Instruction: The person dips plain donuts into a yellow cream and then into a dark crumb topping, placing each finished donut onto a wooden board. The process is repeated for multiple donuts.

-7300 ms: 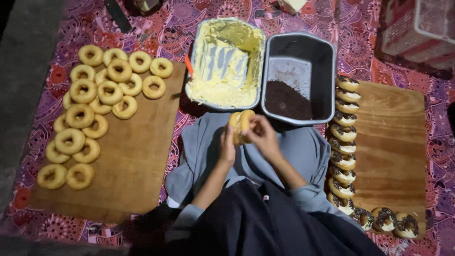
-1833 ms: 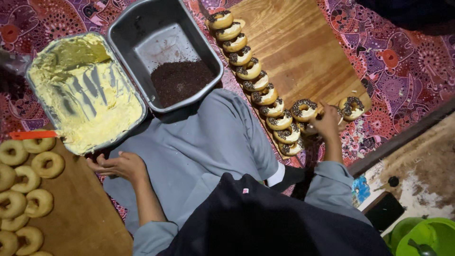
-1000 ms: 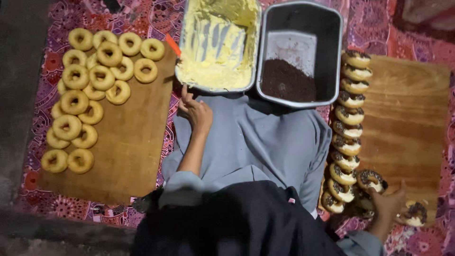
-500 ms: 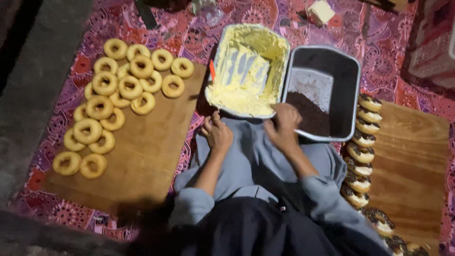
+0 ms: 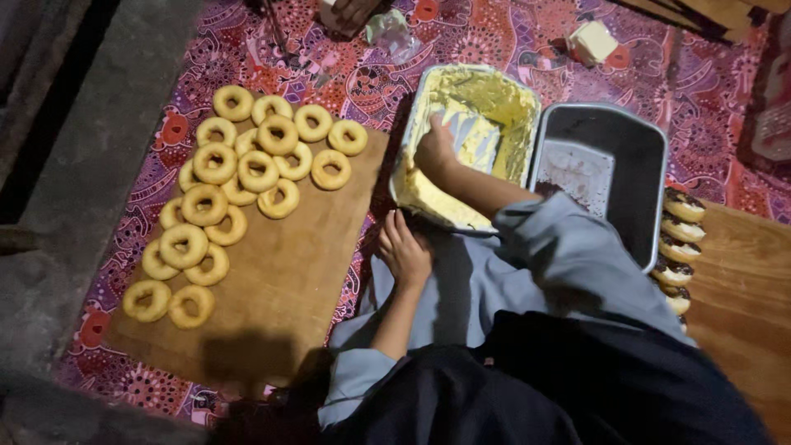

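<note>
My right hand reaches into the metal tray of yellow cream, at its left side. Its fingers curl downward, and whatever they hold is hidden. My left hand rests flat on my grey-clad lap, empty, just beside the right edge of the left wooden board. Several plain ring doughnuts lie heaped on that board. To the right of the cream stands a dark tray with brown sprinkles, partly hidden by my sleeve.
Several chocolate-topped doughnuts line the left edge of a second wooden board at the right. A patterned red-purple cloth covers the floor. A grey concrete ledge runs along the left. A pale wrapped block lies at the back.
My right hand has moved from my lap near the sprinkles tray leftward into the cream tray. My left hand has stayed on my lap. The view has shifted slightly.
</note>
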